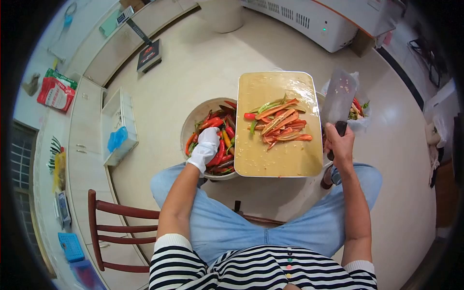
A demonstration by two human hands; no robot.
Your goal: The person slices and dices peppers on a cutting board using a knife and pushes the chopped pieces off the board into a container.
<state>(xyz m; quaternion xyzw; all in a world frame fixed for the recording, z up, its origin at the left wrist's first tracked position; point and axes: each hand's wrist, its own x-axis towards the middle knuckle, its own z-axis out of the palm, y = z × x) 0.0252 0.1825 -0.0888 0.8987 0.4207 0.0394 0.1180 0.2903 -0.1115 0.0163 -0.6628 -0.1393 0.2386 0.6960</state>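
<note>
Pepper tub (197,114): left of centre frame, heaped with whole peppers (227,150), mostly red, with some orange and dark ones.
Gloved left grip (207,142): lowered among those peppers; whether it has closed on one, I cannot tell.
Cutting board (275,166): centre frame, seed-flecked, bearing a loose pile of pepper strips (285,125); its left edge overlaps the tub in view.
Bare right grip (339,145): right of centre, clenched around the handle of a cleaver (340,96), blade toward the top of the frame.
Plastic bag (361,122): right of the blade, pepper pieces showing inside.
Risks noted: a damp handle could twist in bare fingers, dropping the blade toward the right knee (365,186); the board looks wet, so strips could slide off if it tipped.
Obscured: left fingertips, the board's support, the tub's right side, part of the bag behind the cleaver; frame corners black.
</note>
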